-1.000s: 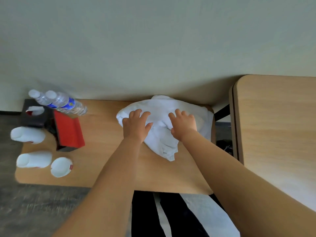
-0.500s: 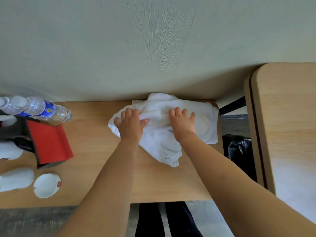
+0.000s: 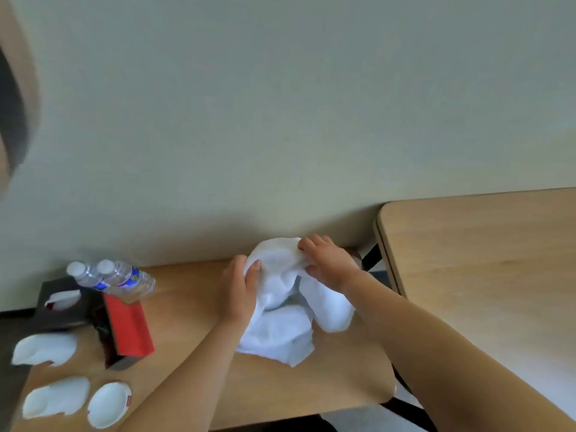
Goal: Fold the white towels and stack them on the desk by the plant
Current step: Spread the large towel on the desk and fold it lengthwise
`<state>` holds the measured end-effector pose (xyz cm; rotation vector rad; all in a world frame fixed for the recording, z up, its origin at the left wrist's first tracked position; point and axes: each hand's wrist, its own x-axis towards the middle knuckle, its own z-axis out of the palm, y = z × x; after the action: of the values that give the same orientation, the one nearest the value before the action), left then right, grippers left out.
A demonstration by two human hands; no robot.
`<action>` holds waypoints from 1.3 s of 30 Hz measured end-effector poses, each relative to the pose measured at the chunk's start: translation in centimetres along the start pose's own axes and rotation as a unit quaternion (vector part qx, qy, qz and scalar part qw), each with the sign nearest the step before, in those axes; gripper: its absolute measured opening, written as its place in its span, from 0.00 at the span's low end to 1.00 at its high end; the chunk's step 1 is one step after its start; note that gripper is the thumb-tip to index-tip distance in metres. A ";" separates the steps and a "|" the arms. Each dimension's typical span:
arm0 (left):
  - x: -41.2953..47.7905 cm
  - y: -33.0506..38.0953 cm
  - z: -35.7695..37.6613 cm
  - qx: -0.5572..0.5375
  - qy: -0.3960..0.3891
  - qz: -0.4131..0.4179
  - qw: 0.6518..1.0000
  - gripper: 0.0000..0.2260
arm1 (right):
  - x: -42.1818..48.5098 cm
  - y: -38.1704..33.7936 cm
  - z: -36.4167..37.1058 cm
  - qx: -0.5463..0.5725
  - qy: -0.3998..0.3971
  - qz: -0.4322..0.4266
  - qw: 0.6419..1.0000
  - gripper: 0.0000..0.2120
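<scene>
A: What is changed from half a second back?

B: The white towel (image 3: 282,310) is no longer pressed flat on the small table (image 3: 187,307); its upper part is now gathered and raised, while the lower folds are left resting on the wood

A: And how is it held?

B: The top bunch is pinched by the left hand (image 3: 238,289) along its left side, thumb on the cloth, and the same bunch is gripped from the right by the right hand (image 3: 327,263), fingers curled into the fabric. Both hands are closed on the towel, where earlier they were laid open on it

A: What is meant by that for the task?

B: A lift is judged to be under way, so that the towel can be shaken out or its edges found; no clean fold is seen yet. Only one heap is made out, and how many towels are in it cannot be told

A: Is the goal in sight?

B: No plant is shown. A larger desk (image 3: 483,260) is seen to the right, bare where visible, and nothing is stacked there. The water bottles (image 3: 115,277) and red box (image 3: 129,328) are kept well apart from the cloth
</scene>
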<state>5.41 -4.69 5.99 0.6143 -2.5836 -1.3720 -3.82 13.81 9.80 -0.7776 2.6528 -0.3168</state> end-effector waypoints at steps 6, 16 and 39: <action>-1.0 8.5 -0.8 0.026 -0.027 0.111 0.993 0.16 | -6.2 1.5 -7.9 -0.032 0.069 0.038 0.996 0.20; -6.8 24.6 6.0 -0.030 -0.089 0.296 0.950 0.15 | -22.6 9.1 -16.3 -0.035 0.234 0.199 0.951 0.16; -30.3 34.7 38.3 -0.132 -0.194 0.164 0.958 0.16 | -46.7 37.7 -6.1 0.128 0.200 0.280 0.930 0.14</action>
<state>10.79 54.39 14.34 -0.1374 -2.5441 -1.8118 12.47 71.50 16.53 0.1582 2.9656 -0.7002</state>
